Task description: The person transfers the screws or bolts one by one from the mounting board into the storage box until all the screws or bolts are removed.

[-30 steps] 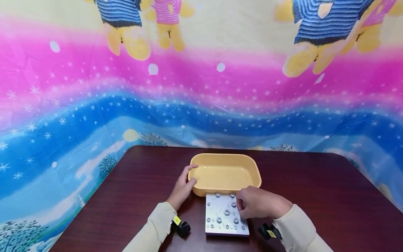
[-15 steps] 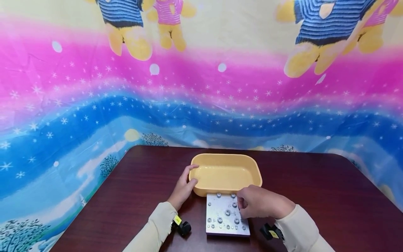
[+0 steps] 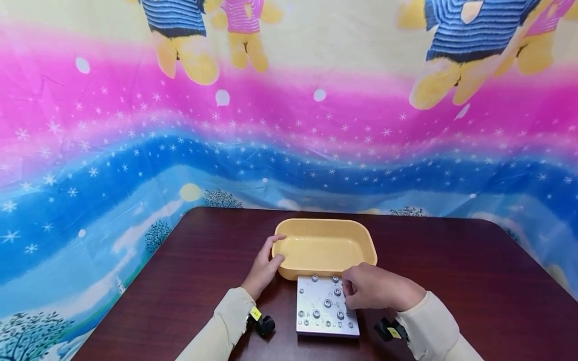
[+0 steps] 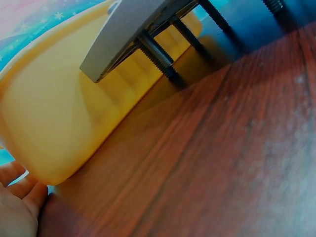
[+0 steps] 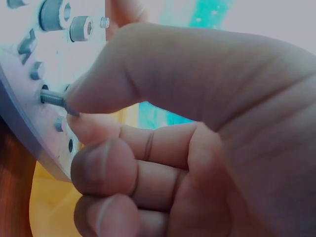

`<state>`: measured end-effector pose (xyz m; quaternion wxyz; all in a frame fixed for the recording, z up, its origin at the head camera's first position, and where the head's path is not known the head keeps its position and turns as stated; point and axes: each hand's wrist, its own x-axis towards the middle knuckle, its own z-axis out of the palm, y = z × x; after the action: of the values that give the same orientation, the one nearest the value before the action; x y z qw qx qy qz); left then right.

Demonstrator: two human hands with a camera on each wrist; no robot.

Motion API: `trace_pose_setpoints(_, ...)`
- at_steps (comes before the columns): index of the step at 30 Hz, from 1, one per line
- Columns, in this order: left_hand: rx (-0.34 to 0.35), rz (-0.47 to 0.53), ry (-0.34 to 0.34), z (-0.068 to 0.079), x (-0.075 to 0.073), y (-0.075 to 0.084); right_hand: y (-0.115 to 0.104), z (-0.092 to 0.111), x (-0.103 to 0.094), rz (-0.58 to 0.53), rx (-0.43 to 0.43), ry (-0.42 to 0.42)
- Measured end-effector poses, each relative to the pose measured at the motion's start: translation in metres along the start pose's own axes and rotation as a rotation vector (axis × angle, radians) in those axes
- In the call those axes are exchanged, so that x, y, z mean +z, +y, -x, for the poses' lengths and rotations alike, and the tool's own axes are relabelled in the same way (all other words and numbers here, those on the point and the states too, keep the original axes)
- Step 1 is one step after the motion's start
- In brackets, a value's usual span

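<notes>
Between thumb and forefinger, my right hand [image 3: 377, 288] pinches a small screw [image 5: 53, 98]. Its threaded end stands at a hole in the metal plate [image 3: 311, 296], and the fingertips cover its head. Several socket-head bolts [image 5: 55, 14] are set in the plate's top face. Threaded shanks [image 4: 158, 55] stick out below the plate in the left wrist view. At the left end of the yellow basin [image 3: 325, 273], my left hand [image 3: 262, 268] grips the rim, with thumb and forefinger over the edge. The other left fingers show outside its wall in the left wrist view.
The dark wooden table [image 3: 217, 245] carries the basin and the plate. The plate lies right against the basin's near side. A printed cloth [image 3: 289, 125] with bears and snowflakes hangs behind the table.
</notes>
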<state>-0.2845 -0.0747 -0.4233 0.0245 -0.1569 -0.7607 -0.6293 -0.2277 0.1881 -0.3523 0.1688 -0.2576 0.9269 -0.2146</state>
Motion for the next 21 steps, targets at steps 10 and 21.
trace_pose_setpoints(10, -0.011, -0.027, 0.007, 0.0000, -0.0006, 0.0024, 0.0009, 0.0001, -0.0009, 0.007, -0.005, 0.017)
trace_pose_setpoints(21, -0.012, -0.020, 0.014, 0.0006, 0.0000, 0.0012, -0.0003, -0.0002, 0.0004, 0.012, -0.027, 0.023)
